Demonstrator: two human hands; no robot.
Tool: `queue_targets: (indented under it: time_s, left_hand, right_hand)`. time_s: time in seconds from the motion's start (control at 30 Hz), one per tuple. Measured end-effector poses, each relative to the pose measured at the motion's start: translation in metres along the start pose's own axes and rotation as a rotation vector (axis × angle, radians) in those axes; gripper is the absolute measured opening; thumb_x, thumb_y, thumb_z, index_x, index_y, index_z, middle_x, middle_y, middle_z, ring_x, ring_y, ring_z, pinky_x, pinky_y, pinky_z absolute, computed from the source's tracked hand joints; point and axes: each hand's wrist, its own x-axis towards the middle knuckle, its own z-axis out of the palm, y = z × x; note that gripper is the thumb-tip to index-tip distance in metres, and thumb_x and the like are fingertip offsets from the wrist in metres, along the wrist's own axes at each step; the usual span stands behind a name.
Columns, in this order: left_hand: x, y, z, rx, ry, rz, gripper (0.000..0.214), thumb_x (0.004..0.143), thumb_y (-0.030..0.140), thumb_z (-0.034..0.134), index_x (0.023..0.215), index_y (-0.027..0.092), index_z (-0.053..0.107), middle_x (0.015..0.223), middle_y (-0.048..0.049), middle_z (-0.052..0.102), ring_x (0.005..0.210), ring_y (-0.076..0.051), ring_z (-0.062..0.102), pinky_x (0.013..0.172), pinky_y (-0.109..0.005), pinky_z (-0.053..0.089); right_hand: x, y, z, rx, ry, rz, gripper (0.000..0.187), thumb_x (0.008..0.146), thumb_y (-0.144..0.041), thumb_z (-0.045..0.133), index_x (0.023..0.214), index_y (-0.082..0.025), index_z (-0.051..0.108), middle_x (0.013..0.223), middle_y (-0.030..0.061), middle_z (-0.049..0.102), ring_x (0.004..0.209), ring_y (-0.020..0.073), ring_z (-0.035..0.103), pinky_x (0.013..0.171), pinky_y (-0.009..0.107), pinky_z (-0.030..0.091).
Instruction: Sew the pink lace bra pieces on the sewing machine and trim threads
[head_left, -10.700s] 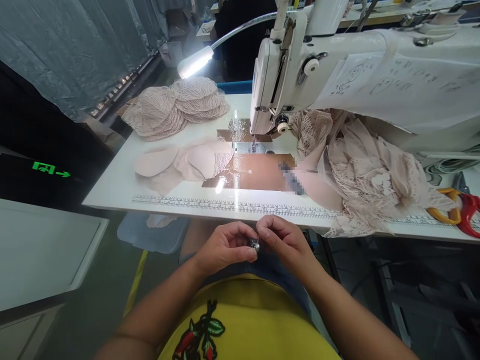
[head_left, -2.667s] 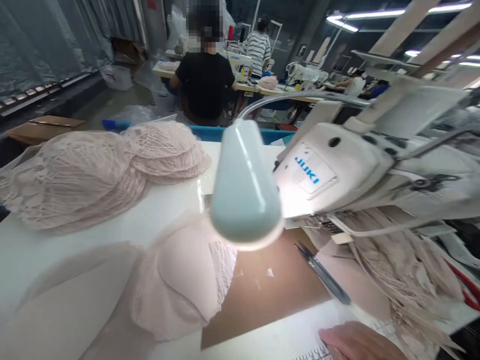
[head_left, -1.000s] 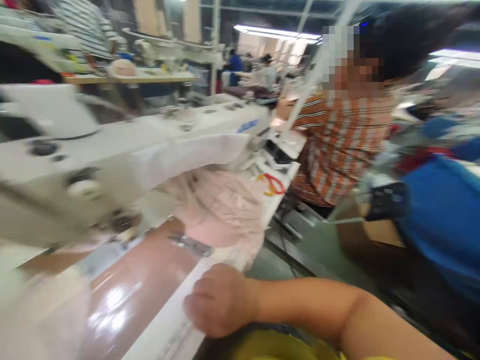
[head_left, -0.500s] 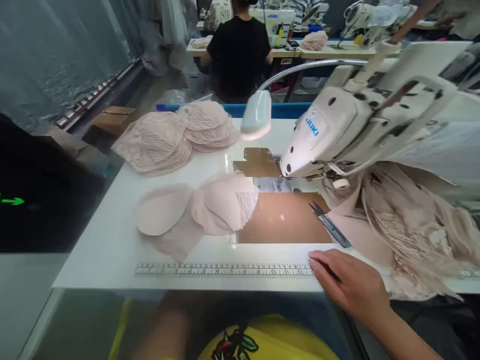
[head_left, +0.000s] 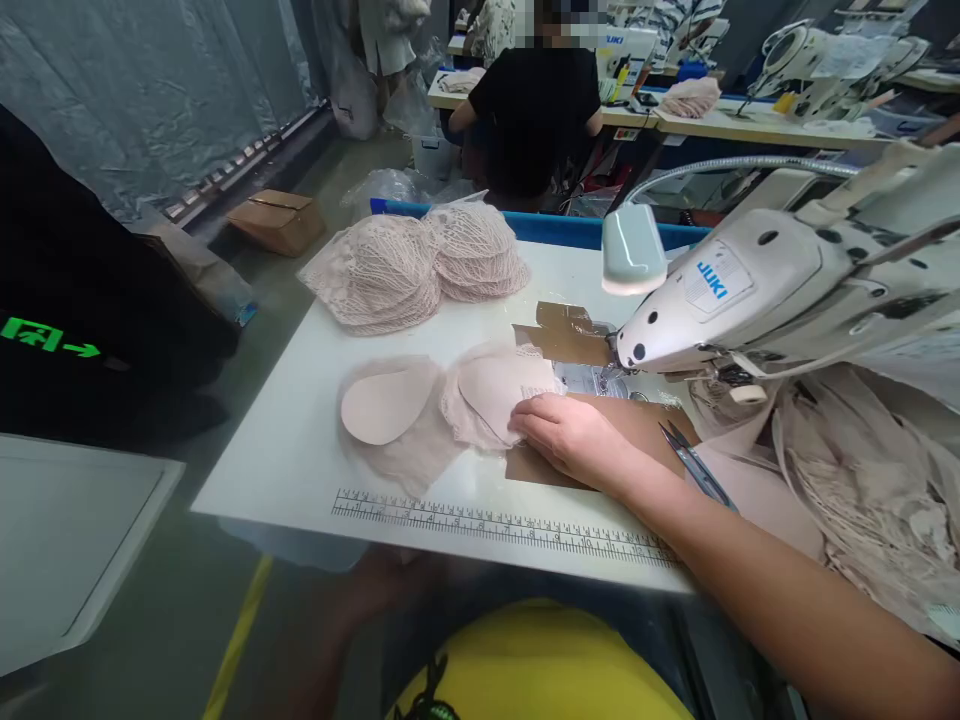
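A beige bra piece lies on the white table, with a smooth cup at its left and a lace-edged cup at its right. My right hand reaches in from the right, its fingers closed together at the right edge of the lace-edged cup; the thumb is hidden. Below the table's front edge, in shadow, is my left hand, its fingers blurred and partly hidden. Thread snips lie to the right of my right hand, on brown board and fabric.
A JUKI sewing machine with a lamp stands at the right. Stacked lace cups sit at the back left. Beige fabric heaps up at the right. A printed ruler runs along the front. Another person sits ahead.
My right hand has moved left from the table's front edge to the lace-edged cup. My left hand stays low, below the table edge. The view has swung left.
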Motion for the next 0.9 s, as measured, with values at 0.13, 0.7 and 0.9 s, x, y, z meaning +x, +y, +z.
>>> queue_targets:
  time_s: [0.13, 0.7, 0.9]
  left_hand:
    - [-0.023, 0.015, -0.014, -0.086, -0.318, -0.029, 0.035, 0.084, 0.043, 0.059, 0.115, 0.028, 0.064, 0.115, -0.0051, 0.066, 0.111, -0.030, 0.058, 0.094, -0.042, 0.048]
    - [0.047, 0.173, -0.010, 0.052, -0.124, 0.504, 0.032, 0.082, 0.034, 0.065, 0.108, 0.017, 0.062, 0.095, -0.0053, 0.065, 0.088, -0.018, 0.060, 0.079, -0.028, 0.049]
    - [0.055, 0.180, 0.019, -0.179, -0.253, 0.306, 0.027, 0.088, 0.037, 0.056, 0.083, 0.011, 0.063, 0.061, 0.0024, 0.046, 0.057, -0.007, 0.039, 0.052, -0.019, 0.032]
  right_hand:
    - [0.006, -0.007, -0.013, 0.403, -0.066, 0.228, 0.024, 0.093, -0.028, 0.041, 0.075, -0.017, 0.054, 0.068, 0.0020, 0.055, 0.062, 0.0138, 0.050, 0.057, 0.027, 0.041]
    - [-0.040, -0.054, -0.054, 1.339, -0.206, 0.550, 0.035, 0.083, -0.046, 0.060, 0.068, -0.017, 0.047, 0.059, -0.0065, 0.037, 0.053, 0.0069, 0.030, 0.048, 0.022, 0.023]
    - [-0.061, -0.052, -0.069, 1.218, -0.023, 0.574, 0.024, 0.081, -0.038, 0.065, 0.083, -0.016, 0.056, 0.065, -0.0046, 0.045, 0.057, 0.0079, 0.038, 0.051, 0.021, 0.029]
